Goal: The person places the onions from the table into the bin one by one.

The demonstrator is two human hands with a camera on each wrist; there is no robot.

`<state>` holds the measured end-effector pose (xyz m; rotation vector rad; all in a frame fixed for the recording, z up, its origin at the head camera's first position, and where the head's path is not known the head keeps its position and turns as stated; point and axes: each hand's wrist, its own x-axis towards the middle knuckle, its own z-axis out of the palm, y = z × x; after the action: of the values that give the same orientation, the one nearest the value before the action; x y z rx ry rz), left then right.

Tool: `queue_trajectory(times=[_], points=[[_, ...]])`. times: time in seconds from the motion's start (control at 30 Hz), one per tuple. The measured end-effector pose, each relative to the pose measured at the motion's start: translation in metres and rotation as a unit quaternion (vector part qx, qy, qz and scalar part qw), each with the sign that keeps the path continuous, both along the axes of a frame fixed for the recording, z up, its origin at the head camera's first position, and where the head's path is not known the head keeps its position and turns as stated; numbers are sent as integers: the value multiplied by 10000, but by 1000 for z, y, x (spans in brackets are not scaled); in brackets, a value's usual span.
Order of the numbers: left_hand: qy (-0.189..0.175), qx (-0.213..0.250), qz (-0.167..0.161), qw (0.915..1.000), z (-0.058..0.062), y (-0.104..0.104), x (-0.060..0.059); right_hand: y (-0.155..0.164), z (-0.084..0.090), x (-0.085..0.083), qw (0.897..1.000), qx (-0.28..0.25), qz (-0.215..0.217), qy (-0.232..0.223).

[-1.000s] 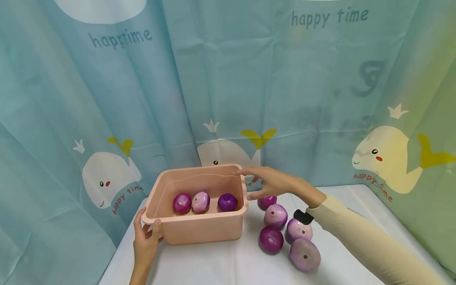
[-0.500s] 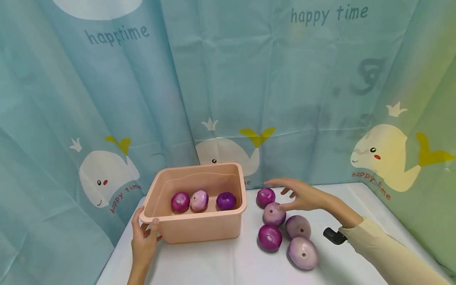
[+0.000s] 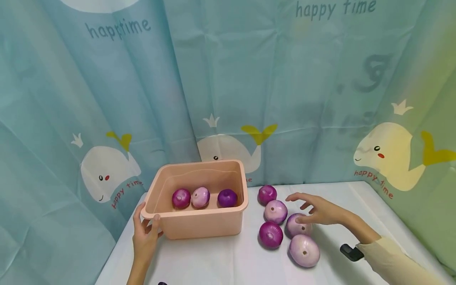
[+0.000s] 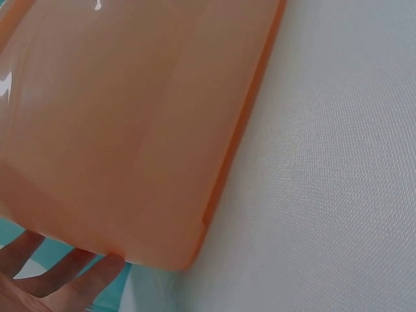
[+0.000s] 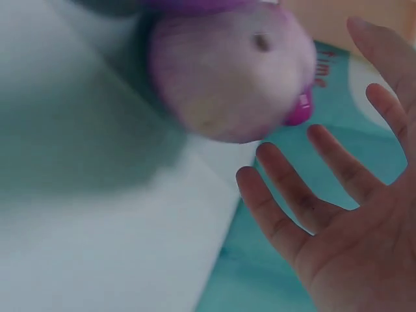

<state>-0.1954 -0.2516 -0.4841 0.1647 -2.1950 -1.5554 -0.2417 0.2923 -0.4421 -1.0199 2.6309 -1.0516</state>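
A pink plastic bin [image 3: 203,226] stands on the table at centre left. Inside lie a magenta onion [image 3: 181,198], a pale purple onion [image 3: 201,197] and a dark purple onion [image 3: 227,198]. My left hand [image 3: 145,237] grips the bin's front left corner, thumb on the front and fingers round the side. In the left wrist view its fingers [image 4: 91,283] touch the bin wall [image 4: 143,130]. My right hand [image 3: 322,209] hovers over the loose onions with nothing in it, nearest a pale onion [image 3: 298,226]. The right wrist view shows its fingers [image 5: 279,214] spread beside a pale onion [image 5: 227,71].
Several more onions lie right of the bin: a magenta one [image 3: 267,194] at the back, a pale one [image 3: 276,211], a magenta one [image 3: 270,235] and a large pale one [image 3: 304,251] in front. A whale-print curtain [image 3: 303,99] hangs behind the white table [image 3: 213,261].
My right hand has moved from beside the bin's right rim, rightward and down, over the loose onions. My left hand keeps its grip on the bin's corner.
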Motion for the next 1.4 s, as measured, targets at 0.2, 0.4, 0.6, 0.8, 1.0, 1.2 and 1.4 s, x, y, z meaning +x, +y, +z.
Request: queue_trajectory(times=[0.2, 0.4, 0.6, 0.8, 1.0, 1.2, 1.4], points=[[-79, 86, -91, 9999, 3, 0, -2, 11, -19, 3, 9998, -88, 117, -102], [-160, 105, -118, 9997, 3, 0, -2, 17, -30, 5, 9996, -85, 256, 19], [-218, 47, -58, 9997, 3, 0, -2, 18, -30, 8, 9997, -45, 257, -29], [-205, 69, -63, 9997, 2, -1, -2, 19, -32, 9, 9994, -43, 237, -232], [-169, 138, -115, 9997, 1, -1, -1, 21, -34, 8, 9993, -25, 162, -341], [-140, 95, -57, 9998, 0, -2, -2, 21, -33, 6, 9991, 47, 164, -392], [-120, 56, -14, 9999, 0, -1, -1, 20, -20, -2, 9994, 84, 312, -132]])
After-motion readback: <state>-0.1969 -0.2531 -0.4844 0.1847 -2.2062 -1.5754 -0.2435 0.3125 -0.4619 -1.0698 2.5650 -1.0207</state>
